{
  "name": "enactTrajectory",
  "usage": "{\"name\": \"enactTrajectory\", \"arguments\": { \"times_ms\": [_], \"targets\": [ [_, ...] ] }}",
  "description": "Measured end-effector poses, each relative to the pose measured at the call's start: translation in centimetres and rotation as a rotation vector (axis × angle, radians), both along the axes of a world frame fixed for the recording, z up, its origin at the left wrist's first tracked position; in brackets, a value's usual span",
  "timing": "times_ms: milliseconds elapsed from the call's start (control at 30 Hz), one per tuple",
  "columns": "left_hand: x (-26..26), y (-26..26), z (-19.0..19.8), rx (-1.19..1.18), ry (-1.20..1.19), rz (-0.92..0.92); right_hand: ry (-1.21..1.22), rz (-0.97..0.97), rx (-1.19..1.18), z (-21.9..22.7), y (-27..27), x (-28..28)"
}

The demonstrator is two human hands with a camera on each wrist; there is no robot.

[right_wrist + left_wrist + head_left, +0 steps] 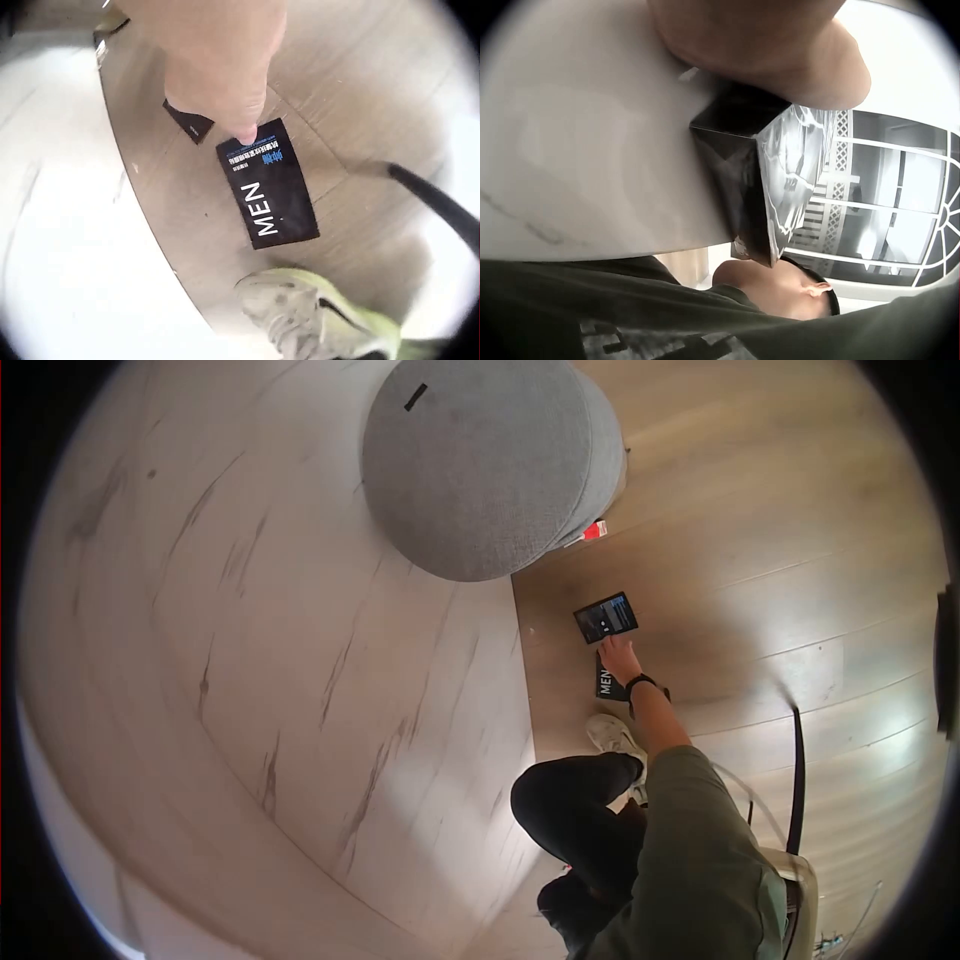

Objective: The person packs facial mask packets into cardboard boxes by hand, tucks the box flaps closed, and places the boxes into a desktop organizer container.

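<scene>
In the head view my right hand reaches down to the floor, its fingers between two flat black packets. One packet, printed "MEN", lies on the wood floor with a fingertip at its top edge. The other dark packet lies just beyond the fingers; the hand covers part of it in the right wrist view. My left hand appears only in the left wrist view, over a black box with a shiny, film-like side. Its fingers are hidden, so whether they grip the box I cannot tell.
A round grey stool stands at the top, with a small red-and-white item by its base. The white marbled table fills the left side. A shoe is close to the MEN packet, and a black strap hangs at right.
</scene>
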State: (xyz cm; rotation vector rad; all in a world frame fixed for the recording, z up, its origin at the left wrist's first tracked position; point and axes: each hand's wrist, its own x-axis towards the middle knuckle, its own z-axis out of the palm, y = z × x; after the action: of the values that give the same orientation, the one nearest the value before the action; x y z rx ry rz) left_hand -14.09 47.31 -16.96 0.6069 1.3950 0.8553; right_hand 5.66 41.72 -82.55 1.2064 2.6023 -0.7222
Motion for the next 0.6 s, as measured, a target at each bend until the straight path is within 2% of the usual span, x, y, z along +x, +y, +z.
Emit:
{"name": "enactTrajectory", "arguments": {
  "times_ms": [67, 100, 167, 300, 367, 400, 467, 500, 600],
  "targets": [
    [-0.2, 1.1, -0.8, 0.003, 0.058, 0.017, -0.061, 0.200, 0.141, -0.2, 0.2, -0.6],
    [-0.3, 1.4, -0.9, 0.011, 0.093, 0.024, -0.048, 0.186, 0.144, -0.8, 0.2, -1.0],
    [-0.6, 2.3, -0.9, 0.008, 0.164, 0.045, 0.275, 0.682, 0.096, -2.3, -0.9, -1.0],
    [-1.1, 3.1, -1.7, 0.010, 0.284, 0.104, 0.269, 0.553, -0.065, -5.5, -3.4, -2.9],
    [-1.4, 3.1, -1.6, -0.010, 0.340, 0.143, -0.181, 0.691, 0.033, -5.1, -3.7, -2.6],
    [-1.5, 2.9, -1.9, -0.017, 0.362, 0.166, -0.176, 0.699, 0.021, -5.4, -3.8, -2.4],
    [-1.5, 1.8, -2.0, -0.040, 0.400, 0.223, -0.102, 0.454, -0.003, -5.7, -4.5, -1.3],
    [-1.3, 1.3, -2.0, -0.048, 0.417, 0.249, -0.240, 0.507, 0.067, -6.0, -4.7, -1.5],
    [-0.6, 0.2, -2.5, -0.052, 0.476, 0.314, -0.006, 0.371, -0.081, -3.5, 0.3, -1.7]
  ]
}}
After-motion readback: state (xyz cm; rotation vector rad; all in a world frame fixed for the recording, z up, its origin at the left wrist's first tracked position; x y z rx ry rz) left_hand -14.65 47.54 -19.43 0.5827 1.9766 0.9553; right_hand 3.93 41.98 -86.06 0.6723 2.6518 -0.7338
